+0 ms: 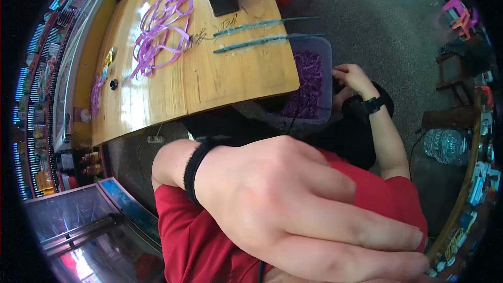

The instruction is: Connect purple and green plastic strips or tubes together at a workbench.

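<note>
Left hand (293,202) foremost, right hand (355,79) beside tub (327,73), long side running forward, each grip unclear

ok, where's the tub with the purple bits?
Head view, right of centre: the translucent tub is beside the wooden table's right-hand edge, partly hidden by it, just left of the right hand.

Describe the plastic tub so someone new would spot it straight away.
From the wooden table, go to its lower-right corner in the picture. Partly hidden beneath it is a translucent plastic tub, beside the right hand. Its walls, enclosing purple pieces, set it apart from the loose purple ribbon on the wooden table.
</note>
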Demonstrator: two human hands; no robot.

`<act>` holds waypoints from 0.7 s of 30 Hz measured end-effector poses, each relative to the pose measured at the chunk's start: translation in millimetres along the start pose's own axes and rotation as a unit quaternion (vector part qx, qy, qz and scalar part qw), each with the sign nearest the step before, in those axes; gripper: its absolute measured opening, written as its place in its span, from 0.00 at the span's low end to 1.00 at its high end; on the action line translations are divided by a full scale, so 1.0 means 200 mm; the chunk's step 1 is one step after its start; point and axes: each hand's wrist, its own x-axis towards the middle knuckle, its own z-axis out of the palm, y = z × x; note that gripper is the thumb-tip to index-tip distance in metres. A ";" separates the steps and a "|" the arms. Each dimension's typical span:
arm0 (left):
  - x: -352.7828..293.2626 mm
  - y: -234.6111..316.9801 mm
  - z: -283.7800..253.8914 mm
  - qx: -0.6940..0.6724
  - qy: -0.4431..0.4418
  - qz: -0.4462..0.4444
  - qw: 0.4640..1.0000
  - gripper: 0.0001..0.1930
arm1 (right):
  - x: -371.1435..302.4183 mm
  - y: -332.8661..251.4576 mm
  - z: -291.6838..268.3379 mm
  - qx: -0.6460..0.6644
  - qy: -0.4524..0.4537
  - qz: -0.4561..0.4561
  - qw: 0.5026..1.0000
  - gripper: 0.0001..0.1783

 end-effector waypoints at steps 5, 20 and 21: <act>-0.26 0.07 0.09 0.101 0.020 -0.041 0.994 0.13 | -0.08 -0.07 -0.02 -0.006 0.016 -0.022 1.000 0.21; -1.33 -0.01 -0.74 0.505 -0.126 -0.720 0.459 0.09 | -0.17 -0.10 -0.05 0.063 -0.017 -0.125 0.990 0.20; -1.29 -0.02 -0.75 0.516 -0.051 -0.698 0.494 0.10 | -0.18 -0.10 -0.05 0.075 -0.002 -0.145 0.987 0.20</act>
